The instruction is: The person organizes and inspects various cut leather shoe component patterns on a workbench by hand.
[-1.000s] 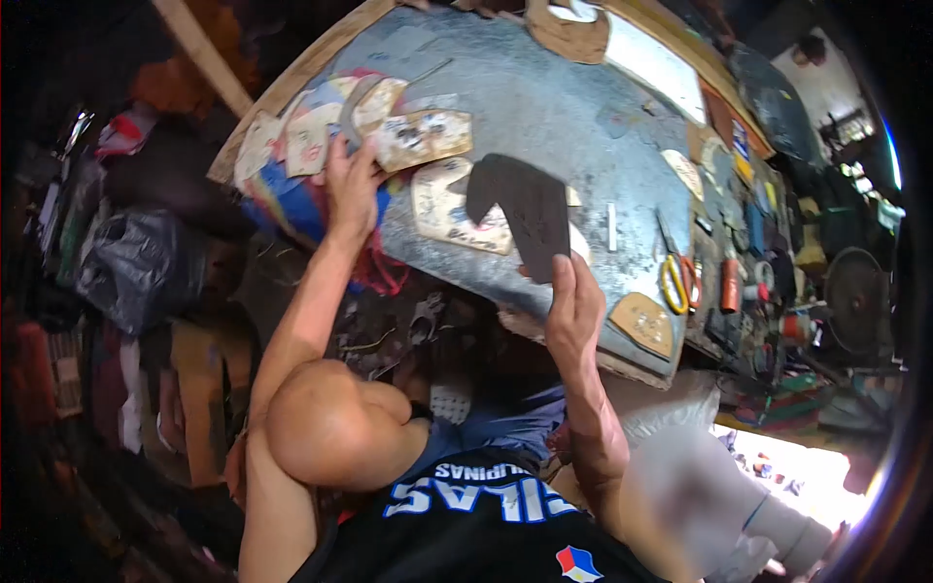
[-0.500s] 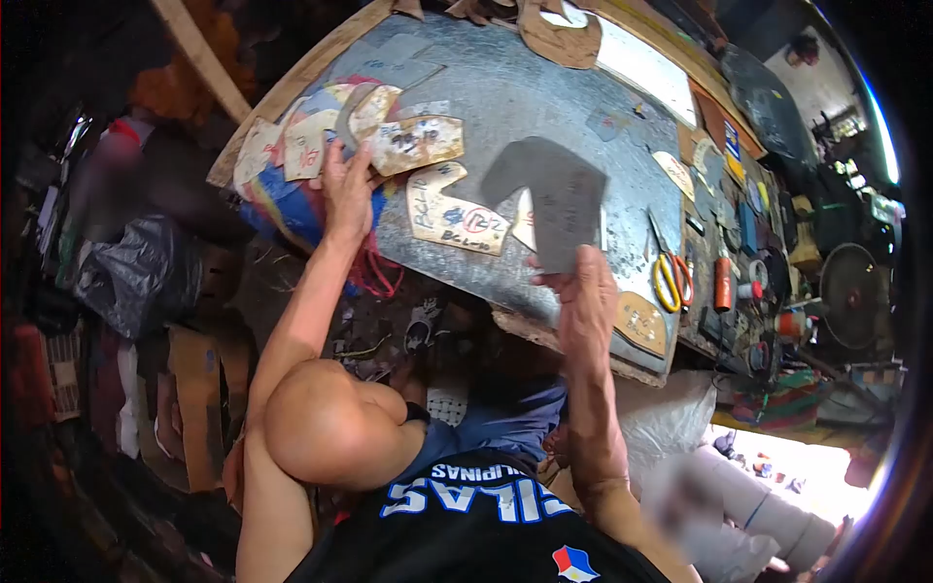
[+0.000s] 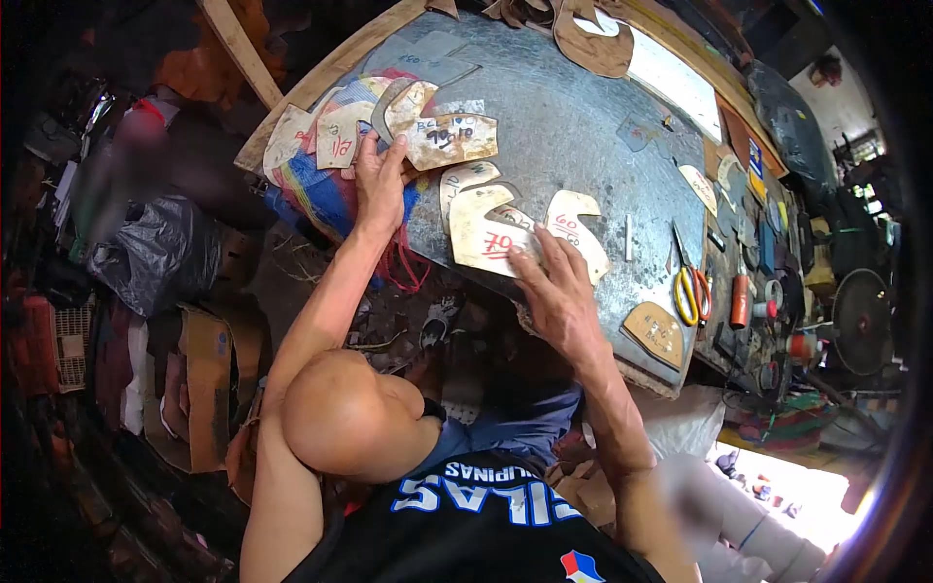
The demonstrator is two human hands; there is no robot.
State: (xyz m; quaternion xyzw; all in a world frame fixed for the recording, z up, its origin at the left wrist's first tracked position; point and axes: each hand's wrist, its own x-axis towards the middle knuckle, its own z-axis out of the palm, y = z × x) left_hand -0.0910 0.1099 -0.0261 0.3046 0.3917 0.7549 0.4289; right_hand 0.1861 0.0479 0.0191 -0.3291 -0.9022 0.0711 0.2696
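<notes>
My left hand (image 3: 381, 185) is at the table's left side, thumb and fingers closed on the edge of a worn cardboard pattern (image 3: 466, 141) with blue and black writing. Beside it lie more patterns, among them one with red marks (image 3: 339, 136). My right hand (image 3: 564, 306) is at the near edge, its thumb over a cream cardboard pattern (image 3: 481, 233) marked "70" in red; some fingertips are hard to make out. That pattern overlaps another cream pattern (image 3: 465, 177). A pattern marked "60" (image 3: 573, 216) lies just beyond my right fingers.
Orange-and-yellow-handled scissors (image 3: 692, 294) and a brown pattern (image 3: 653, 335) lie on the metal tabletop (image 3: 564, 126) to the right. A white stick (image 3: 629, 238) lies near them. Tools, including a red cylinder (image 3: 740, 301), crowd the right bench. A black plastic bag (image 3: 155, 253) stands left.
My right hand has moved left and down to the tabletop. The dark grey pattern it held up no longer shows that way; the "70" pattern is now under its thumb. The view has shifted slightly.
</notes>
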